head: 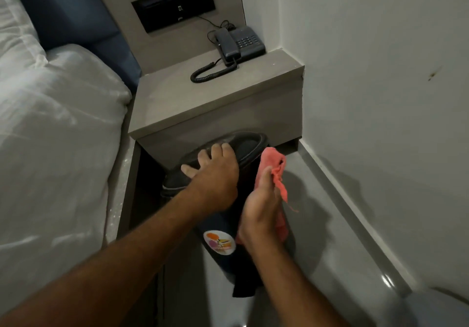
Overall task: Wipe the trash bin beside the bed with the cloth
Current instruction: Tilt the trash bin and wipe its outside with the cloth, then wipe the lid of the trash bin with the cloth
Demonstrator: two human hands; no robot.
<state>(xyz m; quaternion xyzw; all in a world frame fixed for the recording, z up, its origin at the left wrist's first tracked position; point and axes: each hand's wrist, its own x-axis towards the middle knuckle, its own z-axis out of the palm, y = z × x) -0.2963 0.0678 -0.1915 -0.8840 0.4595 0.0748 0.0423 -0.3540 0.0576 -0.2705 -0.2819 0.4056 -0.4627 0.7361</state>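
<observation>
A dark pedal trash bin (220, 225) with a round colourful sticker on its front stands on the grey floor, under the front edge of the nightstand beside the bed. My left hand (215, 174) lies flat on the bin's dark lid (248, 146), fingers spread, pressing down. My right hand (261, 210) grips a pink cloth (272, 164) and presses it against the bin's right side. The cloth hangs down past my palm. The bin's foot pedal shows at the bottom, near my right forearm.
The grey nightstand (215, 98) carries a dark corded telephone (238, 44) at its back. A bed with white linen (55, 123) fills the left. A white wall (380, 98) with a grey skirting closes the right side, leaving a narrow strip of floor.
</observation>
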